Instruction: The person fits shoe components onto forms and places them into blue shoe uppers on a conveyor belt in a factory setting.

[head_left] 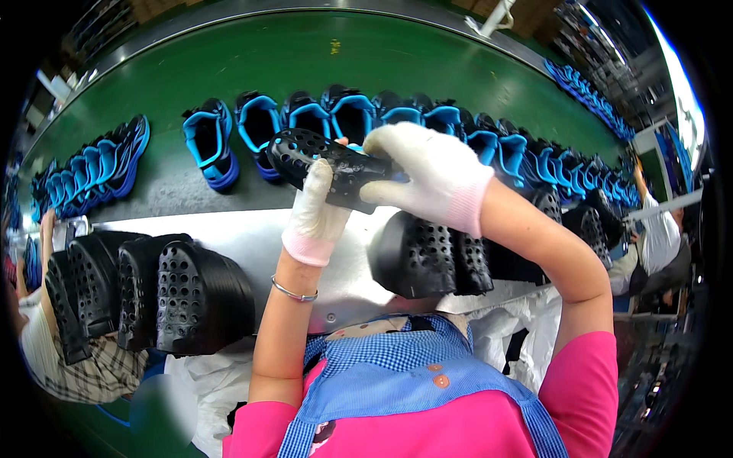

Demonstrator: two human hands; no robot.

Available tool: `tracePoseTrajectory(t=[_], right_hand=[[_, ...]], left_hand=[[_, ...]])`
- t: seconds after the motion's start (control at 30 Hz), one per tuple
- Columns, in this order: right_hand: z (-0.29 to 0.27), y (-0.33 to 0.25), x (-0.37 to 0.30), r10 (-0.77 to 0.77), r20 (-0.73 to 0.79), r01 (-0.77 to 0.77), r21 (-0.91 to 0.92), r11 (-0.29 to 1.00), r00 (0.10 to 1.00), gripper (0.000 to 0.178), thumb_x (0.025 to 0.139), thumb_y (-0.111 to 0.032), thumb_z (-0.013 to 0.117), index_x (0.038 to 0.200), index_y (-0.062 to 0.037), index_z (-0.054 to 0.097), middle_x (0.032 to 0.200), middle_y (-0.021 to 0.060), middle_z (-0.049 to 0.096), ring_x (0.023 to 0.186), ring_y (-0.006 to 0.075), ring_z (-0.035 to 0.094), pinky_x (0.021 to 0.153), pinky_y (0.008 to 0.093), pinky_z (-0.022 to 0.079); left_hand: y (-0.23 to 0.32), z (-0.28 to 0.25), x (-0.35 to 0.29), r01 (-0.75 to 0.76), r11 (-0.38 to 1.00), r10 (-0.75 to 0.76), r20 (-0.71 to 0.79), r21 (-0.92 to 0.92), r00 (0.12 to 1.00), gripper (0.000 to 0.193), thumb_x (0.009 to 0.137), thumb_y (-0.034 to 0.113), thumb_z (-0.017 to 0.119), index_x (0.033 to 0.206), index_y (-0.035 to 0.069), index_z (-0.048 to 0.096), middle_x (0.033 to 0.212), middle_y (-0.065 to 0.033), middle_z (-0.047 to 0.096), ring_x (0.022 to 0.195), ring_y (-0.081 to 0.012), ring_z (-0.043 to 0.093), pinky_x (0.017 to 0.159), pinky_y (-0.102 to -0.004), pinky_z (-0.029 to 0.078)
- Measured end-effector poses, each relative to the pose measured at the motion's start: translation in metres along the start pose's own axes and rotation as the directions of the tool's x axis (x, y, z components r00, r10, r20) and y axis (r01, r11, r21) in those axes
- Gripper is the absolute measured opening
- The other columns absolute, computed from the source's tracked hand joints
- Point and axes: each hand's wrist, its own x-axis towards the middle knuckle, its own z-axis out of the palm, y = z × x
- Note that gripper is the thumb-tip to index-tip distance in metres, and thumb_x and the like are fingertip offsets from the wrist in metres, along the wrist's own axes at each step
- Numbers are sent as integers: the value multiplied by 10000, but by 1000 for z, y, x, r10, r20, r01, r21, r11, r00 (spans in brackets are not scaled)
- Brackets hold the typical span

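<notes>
In front of me, above the table's near edge, I hold a black insole (349,169) dotted with round holes, tilted across my view. My gloved left hand (316,214) grips its lower edge with the thumb on top. The white-gloved right hand (427,172) is closed around its right end, thumb below and fingers over the top. That end is partly hidden by the right hand. Just beyond the insole stands a row of black shoes with blue linings (352,116), toes and openings crowded together toward the right.
Stacks of black perforated insoles stand at the near edge, left (187,298) and right (427,256). More blue-and-black shoes (99,164) stand at the left and far right on the green table (267,61). Other people are at both sides, one with a white sleeve (660,229) at right.
</notes>
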Motion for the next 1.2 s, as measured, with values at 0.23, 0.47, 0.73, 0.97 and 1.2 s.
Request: tracePoseTrajectory(t=[0.23,0.47,0.73,0.97,1.2], right_hand=[[40,-12,62,121,200,-72,-236,969,972,433,849,-451,605,870,-18,614,821,189,648,783,361,652,699,432,521],[58,-10,109,135,249,-88,-192,977,959,460,820,-486,618,724,-37,640,687,178,632,687,352,638,636,423,498],[59,-3,138,189,352,-163,-102,981,917,482,761,-525,584,730,-57,693,643,156,636,642,305,649,629,385,519],[49,-5,173,245,457,-193,-158,969,855,526,737,-533,584,794,-32,733,680,168,648,662,292,630,680,376,519],[67,-12,238,275,457,-164,-267,950,846,558,711,-511,620,885,7,733,848,196,696,803,323,670,736,362,530]], left_hand=[[22,-38,8,-61,985,110,-316,161,942,398,948,443,616,1183,124,576,1104,-41,640,1022,-196,616,845,-374,513],[47,-50,29,11,957,146,-518,288,843,458,909,479,645,1013,33,632,891,-72,676,751,-170,659,638,-323,556],[54,-71,30,229,936,-66,-508,267,859,652,925,649,471,1079,33,623,868,-92,666,676,-202,645,547,-316,532],[61,-60,16,451,667,190,-721,593,666,646,962,607,441,948,1,665,858,-110,664,572,-196,607,500,-268,461],[33,-104,26,274,-103,850,-58,956,523,420,846,184,716,1237,94,595,1300,-137,519,1127,-319,547,960,-415,453]])
